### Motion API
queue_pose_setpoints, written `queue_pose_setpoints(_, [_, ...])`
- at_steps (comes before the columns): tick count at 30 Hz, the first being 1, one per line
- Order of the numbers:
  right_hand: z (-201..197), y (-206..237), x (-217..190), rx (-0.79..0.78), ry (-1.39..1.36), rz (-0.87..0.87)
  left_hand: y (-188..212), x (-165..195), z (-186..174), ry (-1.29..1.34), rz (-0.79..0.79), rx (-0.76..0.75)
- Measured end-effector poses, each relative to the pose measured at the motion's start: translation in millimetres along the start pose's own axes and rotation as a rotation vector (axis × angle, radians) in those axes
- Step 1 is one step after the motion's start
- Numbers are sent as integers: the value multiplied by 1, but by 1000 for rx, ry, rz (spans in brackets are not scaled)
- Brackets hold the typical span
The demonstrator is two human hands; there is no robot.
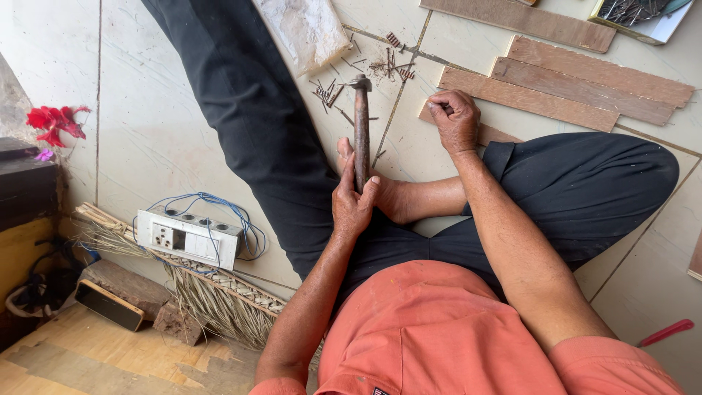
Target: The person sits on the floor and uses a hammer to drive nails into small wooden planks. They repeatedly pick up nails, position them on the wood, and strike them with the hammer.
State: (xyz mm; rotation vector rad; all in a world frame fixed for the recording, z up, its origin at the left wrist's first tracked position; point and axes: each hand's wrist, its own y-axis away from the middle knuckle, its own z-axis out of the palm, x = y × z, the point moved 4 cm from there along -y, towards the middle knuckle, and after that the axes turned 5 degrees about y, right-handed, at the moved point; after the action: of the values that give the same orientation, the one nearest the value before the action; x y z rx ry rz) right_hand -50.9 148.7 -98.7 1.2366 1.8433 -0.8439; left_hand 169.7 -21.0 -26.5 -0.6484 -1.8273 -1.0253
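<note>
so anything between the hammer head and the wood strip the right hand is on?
Nothing visible. The hammer, held in the left hand, has its head over bare tile. The right hand rests on the wood strip. Loose nails lie left of that path.

rusty hammer [361,124], head up, over floor

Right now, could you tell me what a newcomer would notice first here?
The hammer at centre, gripped by the left hand with its head on the tiled floor among scattered nails. Just right of it, the right hand rests closed on a wooden strip. At far left a red flower stands out, with a switchboard below it.
</note>
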Motion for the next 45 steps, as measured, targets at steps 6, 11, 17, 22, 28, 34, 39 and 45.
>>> queue_pose_setpoints(6, [-3,2,-9,66,160,-143,7,13,10,-147,-30,-122])
queue_pose_setpoints(11, [1,7,-3,60,126,-134,6,37,25,-122,199,-180])
queue_pose_setpoints(17, [7,7,13,38,24,11,4,39,39,-216,65,-272])
queue_pose_setpoints(22, [6,10,12,43,98,46,0,39,43,-267,165,-292])
queue_pose_setpoints(28, [5,9,9,32,44,8,5,38,43,-268,228,-256])
queue_pose_setpoints(34, [6,11,11,87,104,8,2,37,43,-342,209,-296])
queue_pose_setpoints(39, [6,11,10,17,101,43,1,40,42,-275,233,-251])
queue_pose_setpoints(45, [-5,9,-4,-18,103,-56,5,41,34,-188,184,-248])
